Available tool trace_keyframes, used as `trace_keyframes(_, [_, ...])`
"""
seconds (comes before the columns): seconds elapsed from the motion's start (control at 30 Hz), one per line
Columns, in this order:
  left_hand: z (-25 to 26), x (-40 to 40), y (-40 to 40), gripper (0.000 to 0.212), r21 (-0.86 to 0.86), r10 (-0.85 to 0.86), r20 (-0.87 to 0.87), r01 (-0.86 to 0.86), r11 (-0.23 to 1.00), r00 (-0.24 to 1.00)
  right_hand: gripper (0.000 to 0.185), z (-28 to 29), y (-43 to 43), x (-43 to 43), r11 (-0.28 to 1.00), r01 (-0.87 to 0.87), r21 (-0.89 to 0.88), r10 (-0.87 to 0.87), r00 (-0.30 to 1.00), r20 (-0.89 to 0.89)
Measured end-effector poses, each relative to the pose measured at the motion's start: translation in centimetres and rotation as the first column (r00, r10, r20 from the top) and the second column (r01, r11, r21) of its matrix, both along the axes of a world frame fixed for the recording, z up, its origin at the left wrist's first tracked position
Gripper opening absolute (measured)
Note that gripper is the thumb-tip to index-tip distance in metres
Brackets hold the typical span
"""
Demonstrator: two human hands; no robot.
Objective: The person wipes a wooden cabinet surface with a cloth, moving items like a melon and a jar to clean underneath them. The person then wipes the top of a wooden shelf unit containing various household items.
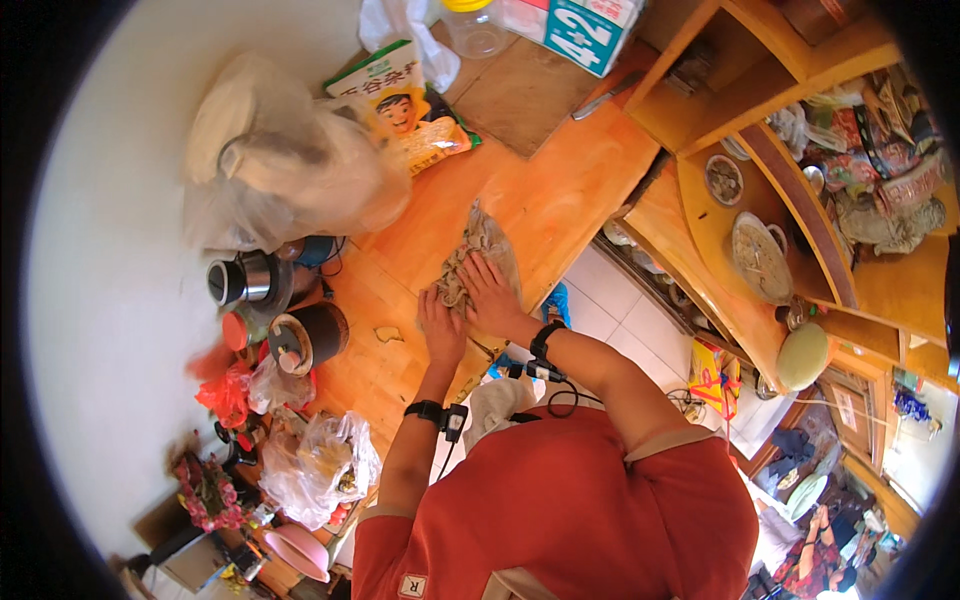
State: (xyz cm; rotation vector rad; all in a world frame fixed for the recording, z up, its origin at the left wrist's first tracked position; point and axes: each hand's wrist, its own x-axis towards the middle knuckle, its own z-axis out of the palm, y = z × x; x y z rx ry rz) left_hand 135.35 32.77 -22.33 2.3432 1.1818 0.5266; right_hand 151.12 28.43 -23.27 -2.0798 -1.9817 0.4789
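A damp-looking grey-brown cloth (pixel 491 236) lies crumpled on the wooden tabletop (pixel 547 195), near the edge on my side. My right hand (pixel 491 296) presses down on the cloth, fingers stretched over its bunched folds. At the cloth's left edge, my left hand (pixel 442 326) holds the gathered part, with its fingertips partly hidden. The two hands are close together, almost touching. A flat end of the cloth spreads out beyond my fingers. To the left of my left hand, a small yellowish patch (pixel 388 334) marks the wood.
Along the wall stand a dark lidded canister (pixel 319 337), a steel-topped appliance (pixel 255 277) and plastic bags (pixel 322 457). Farther off are a food packet (pixel 405 112), a knife (pixel 607 96) and a clear jar (pixel 476 34). Wooden shelves (pixel 750 142) hold dishes at right. Another person (pixel 814 559) is at lower right.
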Motion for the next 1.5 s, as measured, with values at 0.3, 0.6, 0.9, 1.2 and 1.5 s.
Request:
trace_keyframes(0.3, [-1.1, 4.5, -0.3, 0.062, 0.001, 0.234, -0.191, -0.238, 0.971, 0.953, 0.066, -1.1, 2.0, 2.6, 0.999, -0.049, 0.022, 0.049, 0.999, 0.019])
trace_keyframes(0.6, [-2.5, 8.6, 9.0, 0.071, 0.062, 0.119, -0.247, -0.107, 0.992, 0.962, 0.061, -1.5, 10.4, 7.1, 0.998, 0.001, 0.070, -0.006, 0.998, 0.061])
trace_keyframes(0.9, [-3.8, 10.5, 16.7, 0.072, 0.041, -0.055, -0.412, 0.078, 0.996, 0.909, 0.059, -2.8, 17.4, 9.7, 0.991, -0.091, -0.097, 0.111, 0.967, 0.230])
trace_keyframes(1.2, [-2.4, 11.1, 18.2, 0.076, -0.121, -0.080, -0.467, 0.026, 0.992, 0.881, 0.054, -3.3, 18.1, 9.5, 0.996, -0.093, -0.004, 0.090, 0.956, 0.280])
trace_keyframes(1.5, [-0.7, 6.8, 10.4, 0.053, -0.148, -0.183, -0.431, 0.131, 0.980, 0.884, 0.060, -1.0, 9.1, 6.4, 0.994, -0.110, -0.021, 0.112, 0.970, 0.216])
